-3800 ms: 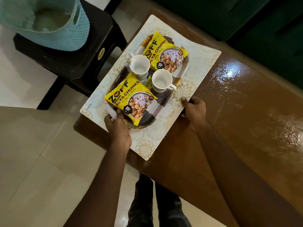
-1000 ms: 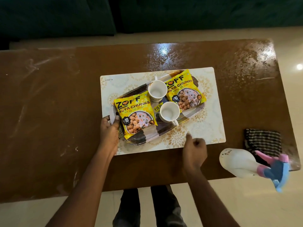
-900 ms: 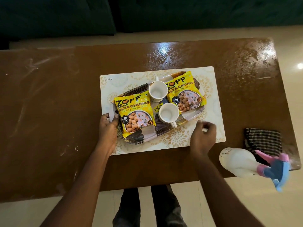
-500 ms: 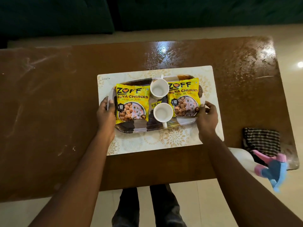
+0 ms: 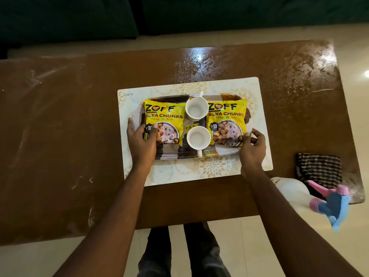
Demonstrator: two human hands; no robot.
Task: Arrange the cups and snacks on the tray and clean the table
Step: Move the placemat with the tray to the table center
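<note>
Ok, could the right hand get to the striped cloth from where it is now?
Probably yes. The right hand is at the tray's right end, and the striped cloth lies further right on the table with bare surface between. The spray bottle sits nearer the person, off that line. The hand must let go first.

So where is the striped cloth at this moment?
In the head view the striped cloth lies on the right end of the table, right of the placemat and just behind the spray bottle.
</note>
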